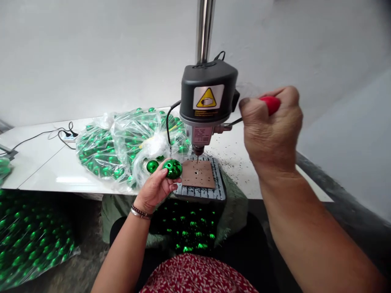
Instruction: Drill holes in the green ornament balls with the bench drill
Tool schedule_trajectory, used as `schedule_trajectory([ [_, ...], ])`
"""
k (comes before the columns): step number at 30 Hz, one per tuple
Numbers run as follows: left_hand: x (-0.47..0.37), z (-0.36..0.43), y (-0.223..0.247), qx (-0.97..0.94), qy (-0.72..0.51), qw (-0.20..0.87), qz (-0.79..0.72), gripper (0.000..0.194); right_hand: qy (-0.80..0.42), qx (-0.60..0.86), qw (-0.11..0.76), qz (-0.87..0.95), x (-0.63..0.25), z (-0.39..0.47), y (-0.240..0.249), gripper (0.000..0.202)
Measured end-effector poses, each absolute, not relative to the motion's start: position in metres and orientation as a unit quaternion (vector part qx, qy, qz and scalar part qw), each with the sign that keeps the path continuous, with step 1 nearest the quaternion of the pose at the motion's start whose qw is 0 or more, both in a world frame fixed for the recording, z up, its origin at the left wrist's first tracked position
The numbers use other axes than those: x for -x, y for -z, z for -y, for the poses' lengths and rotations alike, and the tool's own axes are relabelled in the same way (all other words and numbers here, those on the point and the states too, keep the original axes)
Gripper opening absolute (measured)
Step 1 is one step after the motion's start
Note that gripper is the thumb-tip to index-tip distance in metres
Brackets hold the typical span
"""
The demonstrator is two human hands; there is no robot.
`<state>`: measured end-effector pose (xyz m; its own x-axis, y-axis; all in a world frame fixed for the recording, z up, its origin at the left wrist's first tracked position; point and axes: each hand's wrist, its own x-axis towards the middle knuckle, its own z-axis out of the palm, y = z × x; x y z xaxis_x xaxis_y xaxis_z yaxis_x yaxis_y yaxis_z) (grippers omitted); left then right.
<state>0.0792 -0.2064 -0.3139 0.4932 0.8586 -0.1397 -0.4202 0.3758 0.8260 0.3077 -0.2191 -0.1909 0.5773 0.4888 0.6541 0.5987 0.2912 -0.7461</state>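
My left grip pinched a holed green ball; my right grip wrapped the red handle at two o'clock. Bagged balls at nine o'clock seemed left to do

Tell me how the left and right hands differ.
The left hand holds a green ball near the brown board; the right hand wraps around a red knob. The left hand sits lower in the picture than the right hand. Bracelets circle the left hand's wrist; the right hand's is bare. Both hands are ungloved.
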Motion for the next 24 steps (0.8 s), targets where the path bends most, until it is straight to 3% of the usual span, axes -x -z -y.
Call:
schedule_trajectory([
  [8, -0.109, 0.191, 0.334, -0.367, -0.404, 0.741, -0.391, 0.052, 0.061, 0.535, 0.681, 0.497, -0.311, 0.215, 0.197, 0.025],
  [16, -0.125, 0.169, 0.352, -0.645, -0.387, 0.405, -0.52, 0.064, 0.03, 0.534, 0.674, 0.51, -0.316, 0.218, 0.197, 0.029],
  [24, -0.136, 0.166, 0.359, -0.765, -0.333, 0.26, -0.486, 0.055, 0.041, 0.57, 0.653, 0.497, -0.312, 0.222, 0.191, 0.027],
])
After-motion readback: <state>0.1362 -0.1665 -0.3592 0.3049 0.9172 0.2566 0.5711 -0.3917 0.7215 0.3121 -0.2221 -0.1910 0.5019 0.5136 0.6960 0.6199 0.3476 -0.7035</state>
